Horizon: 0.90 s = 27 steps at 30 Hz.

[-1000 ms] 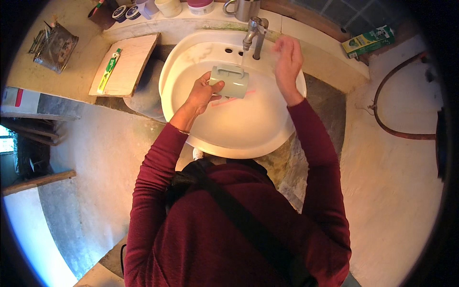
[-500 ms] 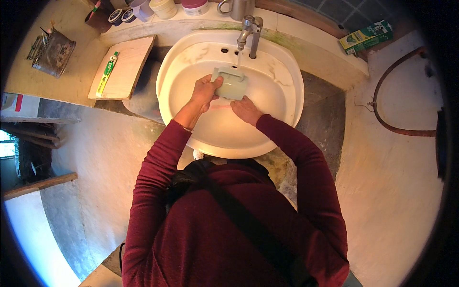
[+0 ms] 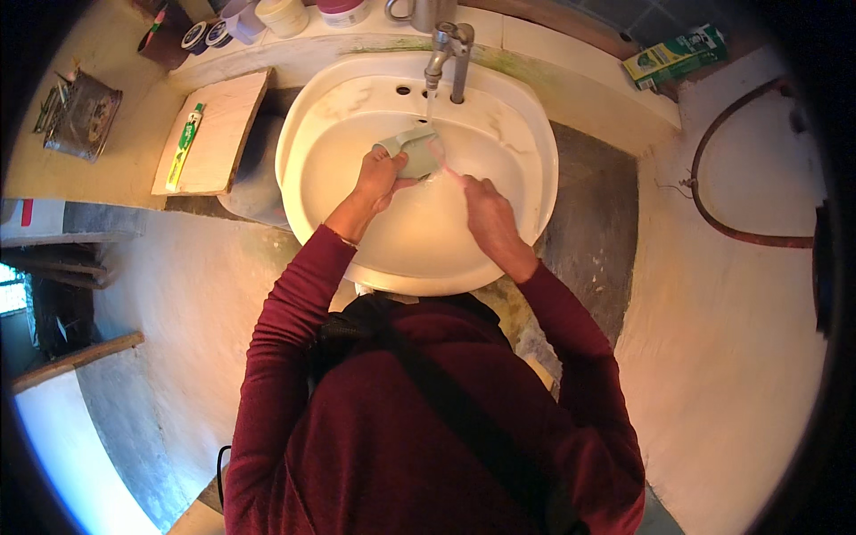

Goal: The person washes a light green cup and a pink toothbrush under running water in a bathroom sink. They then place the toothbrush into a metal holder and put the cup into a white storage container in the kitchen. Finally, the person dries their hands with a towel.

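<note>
Our left hand [image 3: 379,174] grips the pale green cup [image 3: 412,152], now tilted under the tap [image 3: 446,49] at the sink's [image 3: 526,134] far side; our right hand [image 3: 486,209] has come in, pinching a toothbrush [image 3: 441,159] inside it.

Home bathroom — white washbasin [image 3: 526,143], metal tap [image 3: 448,53]; toothpaste tube [image 3: 185,145], jars [image 3: 285,13] on ledge

— How's the light?
— Warm and fairly dim; the white sink [image 3: 415,236] is brightest, with soft glare on its rim. A cool blue patch glows at lower left.
— Sharpness?
— The middle is fair and slightly soft; fisheye bends the edges, and the corners go black.
</note>
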Motion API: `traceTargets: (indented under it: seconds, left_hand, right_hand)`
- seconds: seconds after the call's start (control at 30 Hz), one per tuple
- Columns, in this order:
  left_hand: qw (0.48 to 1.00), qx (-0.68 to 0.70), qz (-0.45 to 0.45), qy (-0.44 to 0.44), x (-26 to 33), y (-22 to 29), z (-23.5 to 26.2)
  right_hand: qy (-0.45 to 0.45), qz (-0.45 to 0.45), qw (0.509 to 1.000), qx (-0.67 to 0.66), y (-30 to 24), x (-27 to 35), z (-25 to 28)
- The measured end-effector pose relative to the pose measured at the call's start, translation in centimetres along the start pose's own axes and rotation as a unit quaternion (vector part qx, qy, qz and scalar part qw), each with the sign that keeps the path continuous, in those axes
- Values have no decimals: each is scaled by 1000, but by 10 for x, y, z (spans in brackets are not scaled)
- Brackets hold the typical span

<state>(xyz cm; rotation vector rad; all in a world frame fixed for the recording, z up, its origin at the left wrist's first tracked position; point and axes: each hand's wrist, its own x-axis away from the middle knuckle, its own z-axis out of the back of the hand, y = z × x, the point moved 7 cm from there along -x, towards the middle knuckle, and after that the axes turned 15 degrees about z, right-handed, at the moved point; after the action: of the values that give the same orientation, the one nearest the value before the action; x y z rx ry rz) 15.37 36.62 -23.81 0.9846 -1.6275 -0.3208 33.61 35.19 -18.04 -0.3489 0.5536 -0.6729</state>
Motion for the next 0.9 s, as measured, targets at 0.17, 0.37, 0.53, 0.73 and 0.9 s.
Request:
traceTargets:
  seconds: [0.17, 0.37, 0.53, 0.73, 0.9]
  left_hand:
    - [1000, 16, -13, -16, 5, 0, -22]
    - [996, 69, -44, -36, 3, 6, -22]
    - [998, 50, -42, 18, -3, 2, -16]
    - [997, 52, -57, -19, 7, 4, -22]
    - [998, 39, -47, -12, 6, 1, -19]
  right_hand:
    - [22, -1, 999, 45, 20, -26, -19]
    - [23, -365, 741, -563, 37, -19, -48]
    - [55, -372, 732, -569, 31, -14, -53]
    - [38, -379, 728, -570, 24, -11, -56]
    - [61, -350, 775, -523, 36, -13, -56]
